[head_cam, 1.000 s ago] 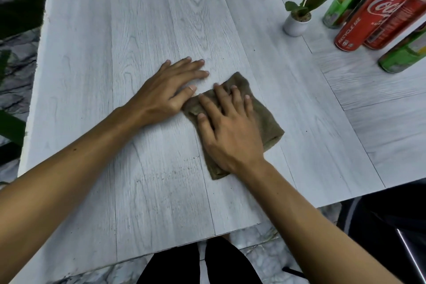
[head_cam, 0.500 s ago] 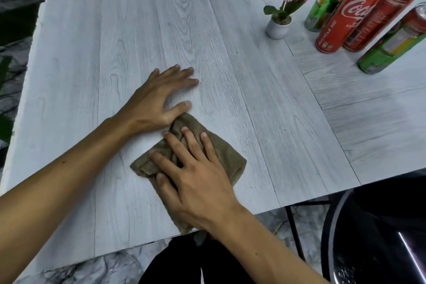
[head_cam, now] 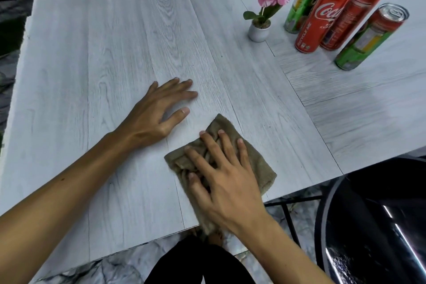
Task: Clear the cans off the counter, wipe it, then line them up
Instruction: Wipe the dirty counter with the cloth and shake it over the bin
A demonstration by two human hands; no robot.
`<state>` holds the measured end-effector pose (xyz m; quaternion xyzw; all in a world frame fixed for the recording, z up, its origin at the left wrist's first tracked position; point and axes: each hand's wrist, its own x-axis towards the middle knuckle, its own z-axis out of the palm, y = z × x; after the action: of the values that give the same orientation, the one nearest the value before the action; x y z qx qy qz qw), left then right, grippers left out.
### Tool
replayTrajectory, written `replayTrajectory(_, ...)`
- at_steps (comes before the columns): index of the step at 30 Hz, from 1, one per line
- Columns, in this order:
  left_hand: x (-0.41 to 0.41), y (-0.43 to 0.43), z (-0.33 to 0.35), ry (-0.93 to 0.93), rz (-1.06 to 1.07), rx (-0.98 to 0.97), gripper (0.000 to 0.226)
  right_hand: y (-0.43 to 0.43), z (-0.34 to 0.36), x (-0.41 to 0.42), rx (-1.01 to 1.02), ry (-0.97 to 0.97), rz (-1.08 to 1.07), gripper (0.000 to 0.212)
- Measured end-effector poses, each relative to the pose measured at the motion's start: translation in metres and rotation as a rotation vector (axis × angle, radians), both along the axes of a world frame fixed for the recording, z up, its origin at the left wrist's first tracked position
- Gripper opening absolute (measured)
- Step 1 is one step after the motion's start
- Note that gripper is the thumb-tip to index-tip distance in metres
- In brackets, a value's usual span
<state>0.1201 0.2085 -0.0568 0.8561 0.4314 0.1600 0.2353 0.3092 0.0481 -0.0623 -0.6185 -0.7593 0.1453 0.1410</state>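
Pale wood-grain counter (head_cam: 115,30), left hand (head_cam: 156,110) flat on it, fingers spread, holding nothing, right hand (head_cam: 221,175) pressing brown cloth (head_cam: 260,163) near the front edge with splayed fingers, cans (head_cam: 322,16) standing grouped on adjoining table (head_cam: 368,99), beside potted flower (head_cam: 259,30).

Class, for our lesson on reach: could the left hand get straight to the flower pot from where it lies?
Probably yes. The left hand lies flat, holding nothing, and only bare counter shows between it and the flower pot; the cloth lies off that path.
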Motion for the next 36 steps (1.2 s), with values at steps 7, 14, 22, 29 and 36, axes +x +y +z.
replayTrajectory(7,0.005,-0.008,0.001,-0.027,0.017,-0.011,0.053,0.011,-0.002,0.019,-0.025,0.005,-0.199,0.057)
replayTrajectory(14,0.017,-0.049,0.017,0.019,0.209,0.009,0.056,0.011,0.025,0.045,0.08,0.209,-0.319,0.055)
replayTrajectory(22,0.003,-0.108,0.052,0.104,0.332,-0.114,0.066,0.016,0.054,0.105,-0.087,0.332,-0.453,0.05)
replayTrajectory(29,0.023,-0.135,0.077,0.044,0.35,-0.14,0.065,0.011,0.072,0.121,-0.081,0.365,-0.314,0.053)
replayTrajectory(36,0.053,-0.153,0.071,0.174,0.494,-0.25,0.051,0.021,0.063,0.131,-0.268,0.275,-0.155,0.056)
